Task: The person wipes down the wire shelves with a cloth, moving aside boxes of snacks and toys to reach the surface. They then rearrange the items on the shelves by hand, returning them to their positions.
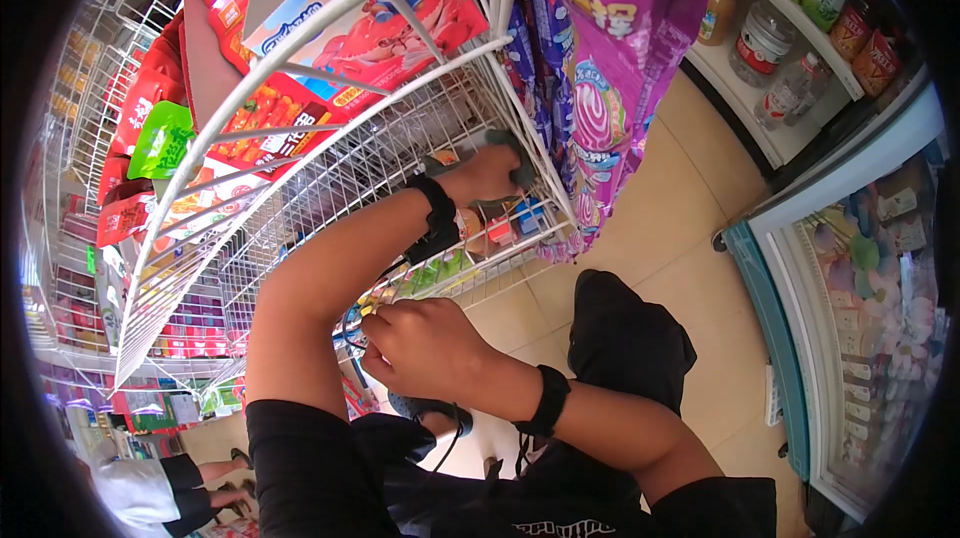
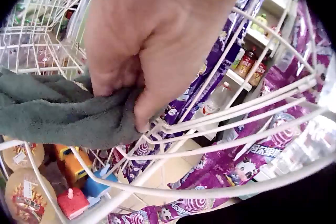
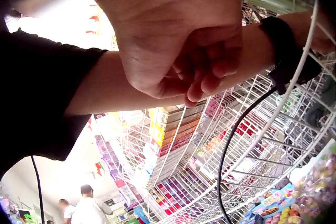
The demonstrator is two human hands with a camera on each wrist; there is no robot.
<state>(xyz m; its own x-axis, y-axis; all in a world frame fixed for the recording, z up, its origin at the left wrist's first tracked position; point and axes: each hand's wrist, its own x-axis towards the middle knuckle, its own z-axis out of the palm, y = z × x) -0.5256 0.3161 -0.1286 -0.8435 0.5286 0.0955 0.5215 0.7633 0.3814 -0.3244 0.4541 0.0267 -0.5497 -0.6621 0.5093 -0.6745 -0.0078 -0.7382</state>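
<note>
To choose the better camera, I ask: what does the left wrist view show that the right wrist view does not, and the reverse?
Only the left wrist view gives a clear look at the left hand gripping a grey-green cloth, plus purple swirl-printed packets and bottles.

Only the right wrist view shows the right hand, fingers loosely curled, and people in white.

Both show white wire racks.

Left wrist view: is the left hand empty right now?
No, the left hand grips a dark green cloth, bunched between its thumb and fingers.
</note>
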